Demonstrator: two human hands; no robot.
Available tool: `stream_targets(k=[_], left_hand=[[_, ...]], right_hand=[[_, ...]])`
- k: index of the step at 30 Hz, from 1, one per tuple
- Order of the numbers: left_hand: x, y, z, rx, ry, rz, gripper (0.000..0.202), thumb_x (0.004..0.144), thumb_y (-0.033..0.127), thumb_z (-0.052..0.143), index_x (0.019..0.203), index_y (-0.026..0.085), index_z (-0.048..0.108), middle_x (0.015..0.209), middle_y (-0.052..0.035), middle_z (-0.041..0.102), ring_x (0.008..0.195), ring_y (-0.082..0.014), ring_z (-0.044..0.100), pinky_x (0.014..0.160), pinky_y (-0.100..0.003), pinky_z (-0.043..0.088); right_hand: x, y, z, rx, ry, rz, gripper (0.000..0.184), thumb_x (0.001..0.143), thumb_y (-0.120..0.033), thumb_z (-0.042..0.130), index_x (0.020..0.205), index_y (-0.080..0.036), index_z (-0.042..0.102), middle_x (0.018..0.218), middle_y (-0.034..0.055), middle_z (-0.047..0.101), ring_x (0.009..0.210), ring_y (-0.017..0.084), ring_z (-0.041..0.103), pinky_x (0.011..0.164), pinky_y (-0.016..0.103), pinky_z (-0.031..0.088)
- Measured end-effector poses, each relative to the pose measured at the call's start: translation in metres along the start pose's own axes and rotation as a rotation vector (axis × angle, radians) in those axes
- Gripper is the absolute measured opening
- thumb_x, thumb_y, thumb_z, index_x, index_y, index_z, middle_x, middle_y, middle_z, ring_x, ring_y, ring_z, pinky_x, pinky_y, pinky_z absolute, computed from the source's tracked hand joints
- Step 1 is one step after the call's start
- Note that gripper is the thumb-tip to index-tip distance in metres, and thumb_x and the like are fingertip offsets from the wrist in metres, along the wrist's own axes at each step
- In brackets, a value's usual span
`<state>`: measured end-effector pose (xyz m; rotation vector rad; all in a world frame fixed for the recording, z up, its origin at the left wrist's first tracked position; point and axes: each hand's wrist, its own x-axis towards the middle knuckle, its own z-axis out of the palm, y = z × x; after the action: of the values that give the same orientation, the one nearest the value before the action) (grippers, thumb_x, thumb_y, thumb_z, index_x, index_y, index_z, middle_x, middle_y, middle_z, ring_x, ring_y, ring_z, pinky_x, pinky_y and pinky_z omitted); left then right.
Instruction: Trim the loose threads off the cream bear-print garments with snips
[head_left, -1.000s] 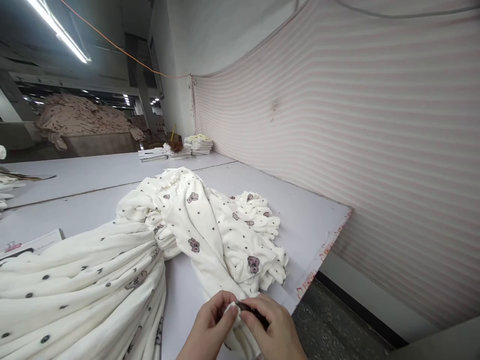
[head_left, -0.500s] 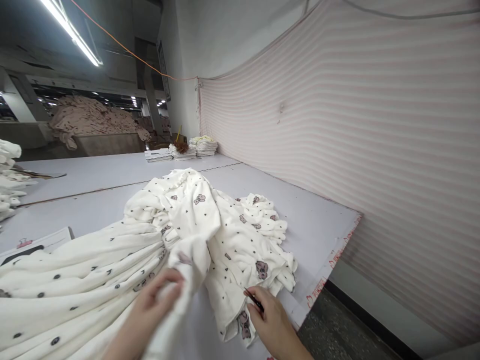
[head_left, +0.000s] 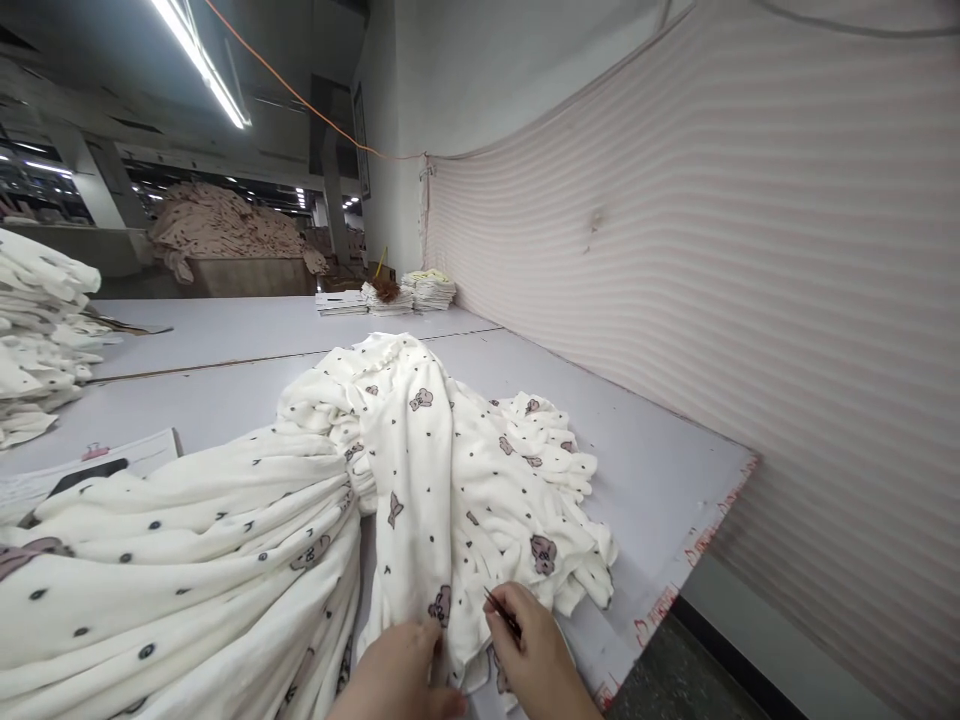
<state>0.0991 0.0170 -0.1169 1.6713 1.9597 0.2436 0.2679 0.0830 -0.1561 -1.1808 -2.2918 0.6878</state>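
Note:
White soft cloth [head_left: 409, 460] printed with bears and small dark marks lies in a heap on the table, one long strip running toward me. At the near end of that strip my left hand [head_left: 401, 670] is closed on the cloth, its fingertips partly hidden. My right hand [head_left: 536, 650] rests just to the right, closed around a thin dark pointed tool [head_left: 504, 612] whose tip points up and left over the cloth. Whether the tool is tweezers or snips cannot be made out. More gathered cloth [head_left: 202, 560] of the same print spreads across the left.
The pale table [head_left: 637, 450] ends at a taped edge on the right. A striped pink-white curtain [head_left: 750, 250] hangs beside it. Stacked folded cloths [head_left: 429, 290] stand at the back; a white pile [head_left: 37, 330] and a clipboard [head_left: 161, 447] lie left.
My left hand has moved right and down, bringing the lifted strip down flat over the heap. My right hand stays nearly in place with the tool. The view has turned slightly left.

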Motion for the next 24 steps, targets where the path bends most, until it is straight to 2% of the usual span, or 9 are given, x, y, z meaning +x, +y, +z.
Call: stream_targets(k=[3, 6, 8, 10, 13, 16, 20, 24], left_hand=[[0.005, 0.002, 0.005, 0.022, 0.008, -0.036, 0.035, 0.059, 0.024, 0.073, 0.091, 0.013, 0.067, 0.093, -0.0199, 0.074, 0.089, -0.0417, 0.068, 0.072, -0.043, 0.048], [0.002, -0.01, -0.008, 0.037, 0.034, -0.097, 0.033, 0.063, 0.024, 0.068, 0.093, 0.011, 0.065, 0.094, -0.0235, 0.072, 0.091, -0.0444, 0.066, 0.074, -0.048, 0.047], [-0.003, -0.016, -0.018, 0.038, 0.062, -0.117, 0.038, 0.065, 0.025, 0.065, 0.1, 0.011, 0.062, 0.1, -0.0242, 0.07, 0.095, -0.043, 0.065, 0.077, -0.048, 0.045], [-0.005, -0.015, -0.021, -0.025, 0.033, -0.07, 0.038, 0.065, 0.03, 0.067, 0.099, 0.015, 0.06, 0.104, -0.0176, 0.069, 0.095, -0.0359, 0.064, 0.078, -0.041, 0.046], [-0.002, -0.002, -0.013, -0.249, 0.007, 0.06, 0.028, 0.066, 0.034, 0.069, 0.089, 0.021, 0.057, 0.093, -0.0053, 0.069, 0.085, -0.0248, 0.064, 0.071, -0.029, 0.045], [0.008, 0.005, 0.0, -0.382, 0.15, 0.081, 0.011, 0.075, 0.023, 0.055, 0.086, 0.021, 0.051, 0.083, -0.0013, 0.064, 0.078, -0.0205, 0.06, 0.069, -0.025, 0.042], [0.016, -0.004, 0.011, -0.446, 0.287, 0.14, 0.012, 0.078, 0.016, 0.042, 0.086, 0.022, 0.048, 0.078, 0.0, 0.06, 0.066, -0.0181, 0.056, 0.061, -0.025, 0.041], [0.018, -0.009, 0.019, -0.476, 0.523, 0.355, 0.017, 0.077, 0.009, 0.04, 0.082, 0.023, 0.046, 0.094, -0.0054, 0.062, 0.08, -0.0199, 0.059, 0.071, -0.026, 0.044]], right_hand=[[-0.006, 0.001, 0.009, -0.036, -0.029, -0.028, 0.041, 0.069, -0.002, 0.053, 0.102, -0.025, 0.061, 0.091, 0.0017, 0.064, 0.081, 0.019, 0.062, 0.071, 0.024, 0.045], [-0.006, 0.002, 0.013, -0.068, -0.03, -0.035, 0.028, 0.072, -0.004, 0.05, 0.088, -0.022, 0.063, 0.086, 0.0027, 0.061, 0.078, 0.019, 0.062, 0.068, 0.025, 0.044], [-0.002, 0.002, 0.009, 0.011, 0.008, -0.02, 0.018, 0.077, -0.008, 0.049, 0.081, -0.021, 0.061, 0.085, 0.0031, 0.059, 0.079, 0.019, 0.061, 0.068, 0.025, 0.045], [0.003, 0.0, 0.001, 0.155, 0.061, -0.014, 0.011, 0.08, -0.015, 0.049, 0.079, -0.02, 0.059, 0.089, 0.0039, 0.058, 0.082, 0.019, 0.06, 0.071, 0.026, 0.046], [0.006, -0.004, -0.01, 0.346, 0.045, -0.042, 0.01, 0.083, -0.02, 0.05, 0.076, -0.021, 0.058, 0.085, 0.0021, 0.059, 0.078, 0.018, 0.059, 0.07, 0.025, 0.046], [0.003, -0.005, -0.015, 0.309, 0.041, -0.05, 0.011, 0.083, -0.021, 0.048, 0.078, -0.022, 0.057, 0.077, 0.0007, 0.057, 0.07, 0.017, 0.057, 0.062, 0.025, 0.044], [0.0, -0.003, -0.024, 0.181, 0.031, -0.023, 0.009, 0.078, -0.017, 0.05, 0.081, -0.023, 0.057, 0.083, 0.002, 0.058, 0.075, 0.018, 0.058, 0.065, 0.026, 0.045], [0.008, -0.011, -0.036, 0.239, -0.011, -0.063, 0.016, 0.082, -0.024, 0.054, 0.096, -0.023, 0.062, 0.093, 0.0037, 0.061, 0.086, 0.02, 0.061, 0.074, 0.028, 0.046]])
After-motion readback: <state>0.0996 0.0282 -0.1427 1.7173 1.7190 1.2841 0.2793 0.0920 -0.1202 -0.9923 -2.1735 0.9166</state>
